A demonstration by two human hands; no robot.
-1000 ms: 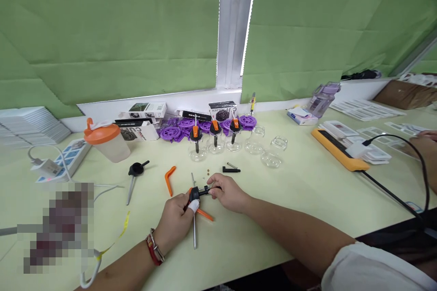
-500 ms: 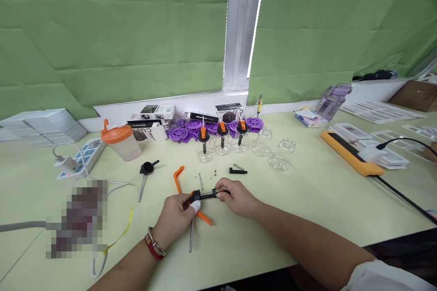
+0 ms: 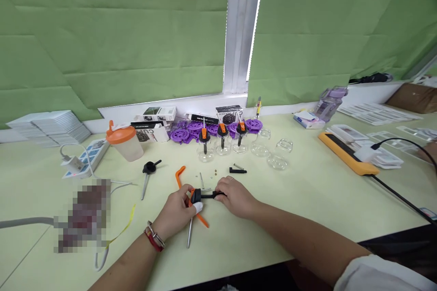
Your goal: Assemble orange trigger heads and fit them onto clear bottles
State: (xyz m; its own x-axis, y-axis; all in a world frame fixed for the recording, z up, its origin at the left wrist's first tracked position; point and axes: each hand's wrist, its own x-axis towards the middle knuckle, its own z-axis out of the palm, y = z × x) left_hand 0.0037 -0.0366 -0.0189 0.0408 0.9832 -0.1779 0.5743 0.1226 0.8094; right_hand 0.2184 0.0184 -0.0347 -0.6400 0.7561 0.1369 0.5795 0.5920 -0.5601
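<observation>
My left hand [image 3: 180, 211], white wrapping on its thumb, is closed around a black-and-orange plastic head [image 3: 195, 196]. An orange arm [image 3: 202, 220] sticks out below that hand, beside a metal rod [image 3: 190, 234]. My right hand [image 3: 235, 198] pinches the end of a black handle [image 3: 210, 195] that runs to the head. Just beyond lie a thin metal pin [image 3: 201, 179], tiny brass nuts [image 3: 215, 173] and a black clip piece with a spring [image 3: 238, 169]. An orange bent piece [image 3: 180, 175] reaches away behind the left fingers.
Glass vessels [image 3: 278, 161] stand behind, several holding black-and-orange pieces. Further back are purple plastic discs [image 3: 180, 135] and boxes [image 3: 155, 132]. A black part with a metal rod [image 3: 149, 169] and an orange-lidded cup [image 3: 126, 143] sit left; a yellow power strip [image 3: 346, 154] lies right.
The shiny rod seen along the black handle half a second ago now lies on the table beyond it. Both hands stay at the black-and-orange piece; the view has shifted slightly.
</observation>
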